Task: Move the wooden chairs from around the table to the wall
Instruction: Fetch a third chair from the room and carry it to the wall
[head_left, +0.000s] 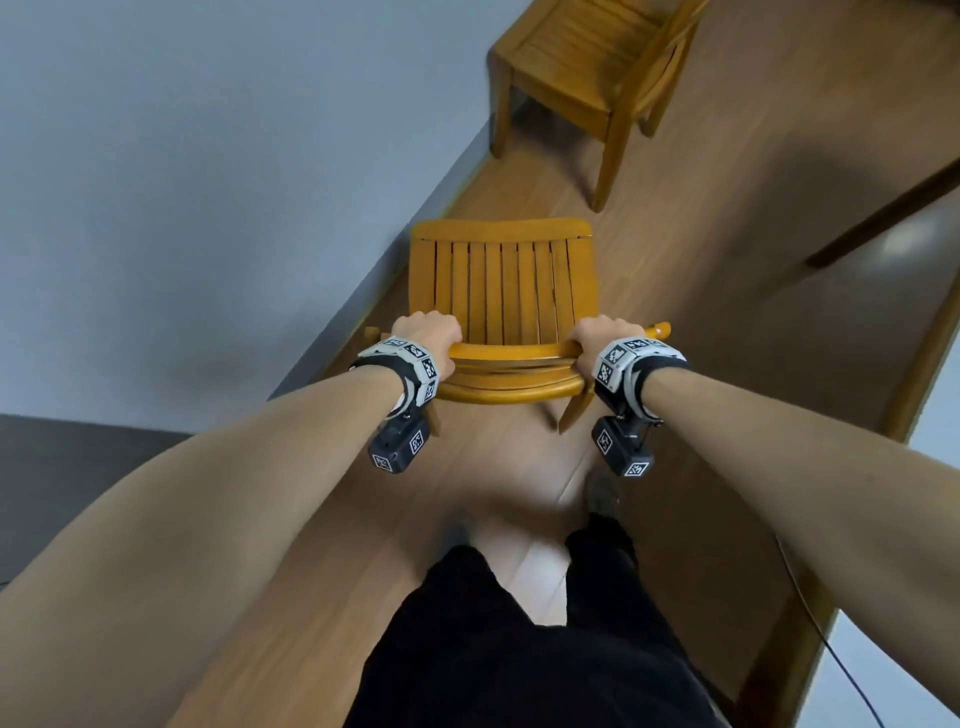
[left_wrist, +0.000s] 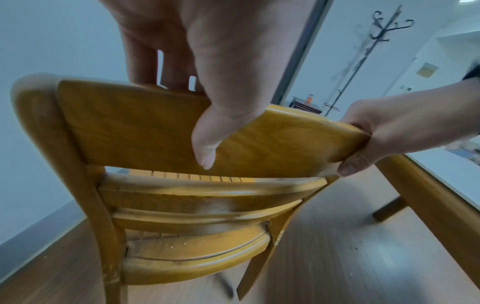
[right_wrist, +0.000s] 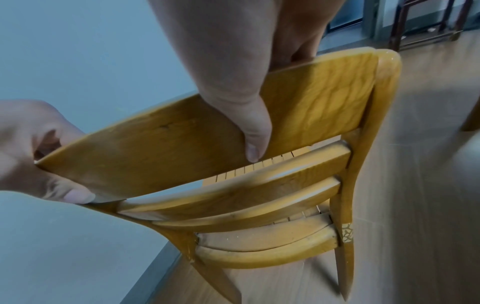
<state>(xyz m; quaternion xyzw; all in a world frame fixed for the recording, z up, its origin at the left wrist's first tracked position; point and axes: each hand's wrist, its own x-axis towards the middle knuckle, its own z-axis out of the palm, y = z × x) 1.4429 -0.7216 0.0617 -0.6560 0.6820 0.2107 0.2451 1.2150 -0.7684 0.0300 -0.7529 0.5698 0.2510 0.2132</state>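
A yellow wooden chair (head_left: 501, 291) with a slatted seat stands in front of me, close to the grey wall (head_left: 182, 182). My left hand (head_left: 426, 332) grips the left end of its top back rail (left_wrist: 135, 127), thumb behind and fingers over the front. My right hand (head_left: 605, 338) grips the right end of the same rail (right_wrist: 324, 98). In the wrist views the chair's legs look blurred against the floor, so I cannot tell whether they touch it. A second wooden chair (head_left: 587, 67) stands further along the wall.
The table's wooden edge (head_left: 919, 364) and leg (head_left: 883, 223) lie to my right. A black cable (head_left: 831, 649) trails on the floor near the table. A coat stand (left_wrist: 363, 57) and a dark side table (left_wrist: 306, 105) stand in the far room.
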